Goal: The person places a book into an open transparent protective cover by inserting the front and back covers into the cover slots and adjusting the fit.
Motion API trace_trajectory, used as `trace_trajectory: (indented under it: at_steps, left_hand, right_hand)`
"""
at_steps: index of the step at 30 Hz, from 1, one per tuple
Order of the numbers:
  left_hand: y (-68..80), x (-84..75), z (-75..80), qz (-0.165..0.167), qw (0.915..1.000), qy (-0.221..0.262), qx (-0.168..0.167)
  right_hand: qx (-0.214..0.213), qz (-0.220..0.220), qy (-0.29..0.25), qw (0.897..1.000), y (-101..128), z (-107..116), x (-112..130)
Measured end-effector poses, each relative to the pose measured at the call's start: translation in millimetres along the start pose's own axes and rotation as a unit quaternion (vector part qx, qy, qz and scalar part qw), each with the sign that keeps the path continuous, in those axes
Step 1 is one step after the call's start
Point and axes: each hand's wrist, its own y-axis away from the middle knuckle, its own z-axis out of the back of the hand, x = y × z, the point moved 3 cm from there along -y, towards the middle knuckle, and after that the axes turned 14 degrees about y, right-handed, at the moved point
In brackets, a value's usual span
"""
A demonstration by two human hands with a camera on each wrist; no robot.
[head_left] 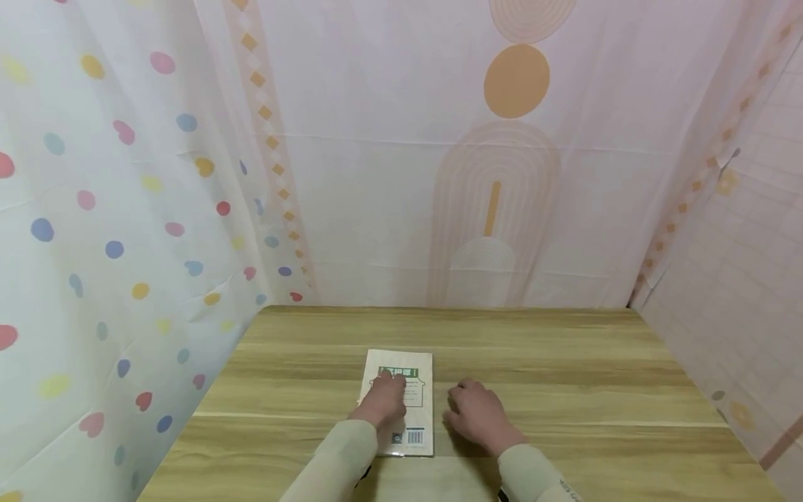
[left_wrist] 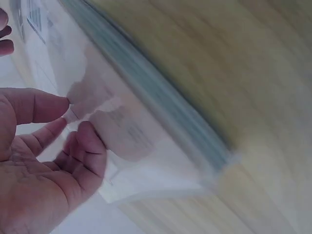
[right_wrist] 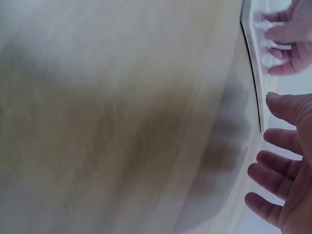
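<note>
A book (head_left: 414, 402) with a pale cover, a green title band and a barcode lies flat on the table. Over its left half is my left hand (head_left: 385, 403); in the left wrist view its bent fingertips (left_wrist: 92, 134) are right at the glossy cover (left_wrist: 141, 165), which mirrors them. The bluish-green page edges (left_wrist: 161, 90) show there along one side. Just right of the book, my right hand (head_left: 479, 417) hovers close over the table with loosely bent, spread fingers (right_wrist: 273, 178), nothing between them.
The wood-grain table (head_left: 583, 390) stretches to both sides and behind the book. A patterned curtain (head_left: 376, 209) hangs along its back edge, a dotted one (head_left: 144, 314) on the left and a pale one (head_left: 746, 279) on the right.
</note>
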Motion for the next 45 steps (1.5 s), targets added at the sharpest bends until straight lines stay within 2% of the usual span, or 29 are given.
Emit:
trace_trajectory:
  at_steps: [5, 8, 12, 15, 18, 23, 25, 27, 29, 32, 35, 38, 41, 45]
  left_hand:
    - [2.2, -11.7, -7.4, 0.061, 0.9978, 0.003, -0.025]
    - [3.5, -17.9, -16.5, 0.08, 0.9947, -0.046, -0.045]
    - [2.0, -21.2, -30.6, 0.087, 0.9856, -0.129, -0.066]
    - [-1.1, -21.2, -39.3, 0.084, 0.9779, -0.174, -0.081]
    - [-2.2, -21.0, -42.7, 0.077, 0.9738, -0.192, -0.093]
    - [1.0, -26.5, -37.5, 0.08, 0.9788, -0.165, -0.091]
    - [2.7, -30.3, -32.0, 0.087, 0.9823, -0.144, -0.082]
    - [3.3, -33.0, -26.6, 0.082, 0.9827, -0.154, -0.061]
    - [3.5, -35.3, -20.5, 0.065, 0.9826, -0.167, -0.048]
    - [3.0, -34.8, -11.9, 0.021, 0.9813, -0.187, -0.038]
    - [3.6, -33.9, -2.4, 0.007, 0.9908, -0.133, -0.023]
    - [1.2, -30.1, 6.5, 0.02, 0.998, -0.059, -0.004]
    - [-3.4, -23.2, 14.5, 0.024, 0.9996, -0.01, -0.003]
    - [-5.3, -17.2, 21.4, -0.005, 0.9996, 0.026, -0.007]
  right_hand:
    - [0.013, -0.032, 0.006, 0.999, 0, 4, -15]
    - [0.016, -0.042, 0.01, 0.999, 1, 6, -21]
    - [0.018, -0.055, 0.016, 0.998, 1, 8, -27]
    - [0.02, -0.062, 0.021, 0.998, 2, 8, -31]
    - [0.02, -0.064, 0.021, 0.998, 2, 8, -31]
    - [0.014, -0.065, 0.009, 0.998, 1, 9, -31]
    - [0.009, -0.066, 0.003, 0.998, 2, 10, -31]
    - [0.005, -0.067, -0.001, 0.998, 2, 9, -31]
    - [0.002, -0.068, -0.003, 0.998, 2, 9, -31]
    - [0.001, -0.069, -0.008, 0.998, 3, 8, -31]
    - [0.001, -0.069, -0.015, 0.998, 3, 6, -31]
    - [0.002, -0.07, -0.023, 0.997, 3, 5, -31]
    - [0.005, -0.074, -0.03, 0.997, 3, 4, -32]
    - [0.008, -0.076, -0.036, 0.996, 4, 3, -32]
